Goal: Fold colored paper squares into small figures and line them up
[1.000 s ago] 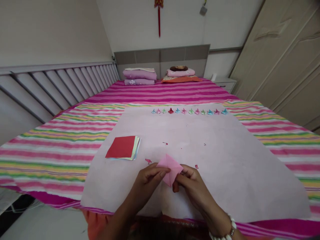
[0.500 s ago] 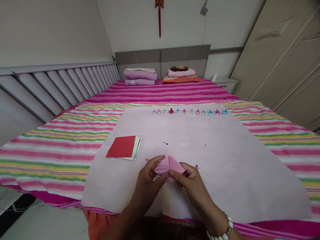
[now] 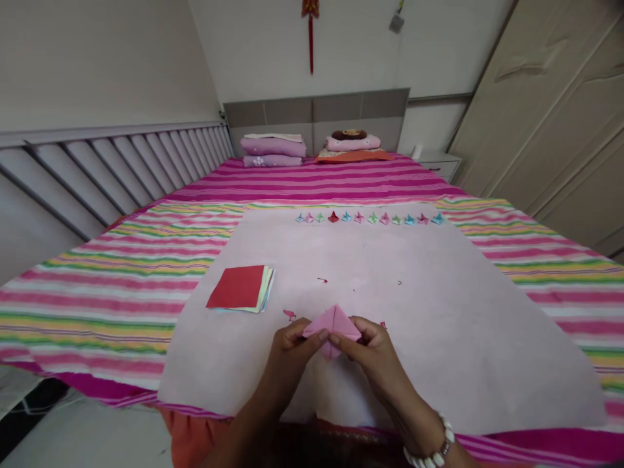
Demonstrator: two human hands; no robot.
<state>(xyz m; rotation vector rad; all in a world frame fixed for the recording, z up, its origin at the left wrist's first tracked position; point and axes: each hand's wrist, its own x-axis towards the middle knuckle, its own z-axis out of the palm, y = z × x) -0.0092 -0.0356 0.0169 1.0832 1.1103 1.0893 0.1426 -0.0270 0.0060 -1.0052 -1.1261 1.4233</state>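
Note:
A folded pink origami paper (image 3: 334, 320), diamond-shaped with a crease down its middle, is held between both hands above the pale sheet. My left hand (image 3: 296, 344) is closed on its left side, thumb pressed on the front near the centre. On the right side my right hand (image 3: 368, 343) pinches it, its thumb meeting the left one at the middle. The other fingers are partly hidden behind the paper. A beaded bracelet (image 3: 435, 448) circles my right wrist.
Left of the hands lies a stack of square paper (image 3: 236, 287), red on top. Several small folded paper pieces (image 3: 359, 218) form a row along the far edge of the pale sheet (image 3: 463, 338). Striped bedding (image 3: 112, 292) surrounds it.
The left fingers have moved down from the paper's upper left edge to its left corner. The paper has tilted slightly, and a pink mark on the sheet is now uncovered.

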